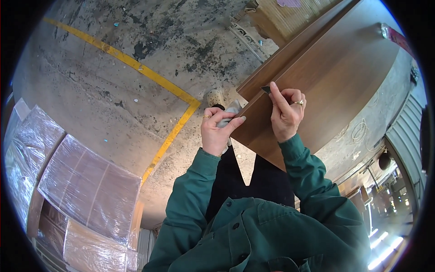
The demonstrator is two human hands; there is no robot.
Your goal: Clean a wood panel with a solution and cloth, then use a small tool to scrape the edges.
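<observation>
A brown wood-grain panel point(331, 77) slants from the middle of the view to the upper right. My left hand point(216, 135) is closed round a crumpled whitish cloth point(232, 110) beside the panel's near left corner, its thumb reaching to the panel's edge. On the panel rests my right hand point(287, 113), index finger extended and the other fingers curled. Between its thumb and finger is a small dark flat piece with a pointed end point(265, 89), at the panel's long left edge; its exact kind is unclear. A second brown board point(263, 78) lies along that edge, just beyond.
Plastic-wrapped brown packages point(90, 181) are stacked at lower left. A yellow line point(154, 81) crosses the stained concrete floor point(90, 68). Cardboard point(290, 20) lies beyond the boards. At the far right, a red-and-clear object point(395, 38) sits on the panel; loose cord point(361, 131) lies on the floor.
</observation>
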